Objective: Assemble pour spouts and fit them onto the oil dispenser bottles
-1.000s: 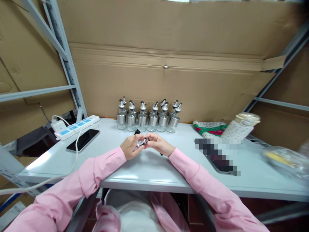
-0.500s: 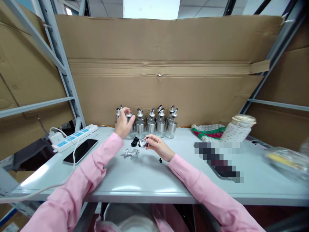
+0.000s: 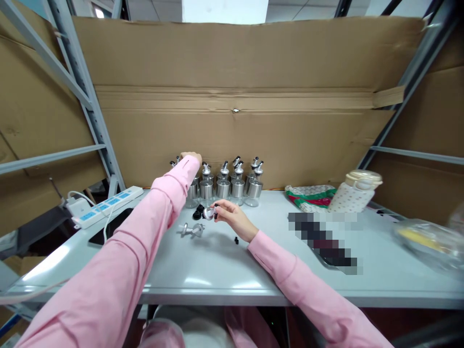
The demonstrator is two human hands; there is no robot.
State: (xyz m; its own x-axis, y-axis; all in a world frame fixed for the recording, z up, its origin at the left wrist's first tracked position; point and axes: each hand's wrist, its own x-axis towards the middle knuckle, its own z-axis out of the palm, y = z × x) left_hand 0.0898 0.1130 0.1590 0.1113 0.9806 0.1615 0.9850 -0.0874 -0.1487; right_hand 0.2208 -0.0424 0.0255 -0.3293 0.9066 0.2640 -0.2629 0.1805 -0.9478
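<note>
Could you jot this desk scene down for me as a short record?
Left hand: at the bottles; its grip is hidden
Right hand: holds a silvery spout piece
Bottles: glass, metal bands, grouped near the cardboard
Loose on table: black parts, silvery fitting
Far left: power strip
Far right: spotted container

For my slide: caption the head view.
Left hand at clear, silver-banded glass bottles; right hand holding a small silver-and-black fitting.

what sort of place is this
Most likely a small workshop or packing station: a table set within a metal frame, a large cardboard sheet standing behind it, and matching bottles lined up at the back.
</note>
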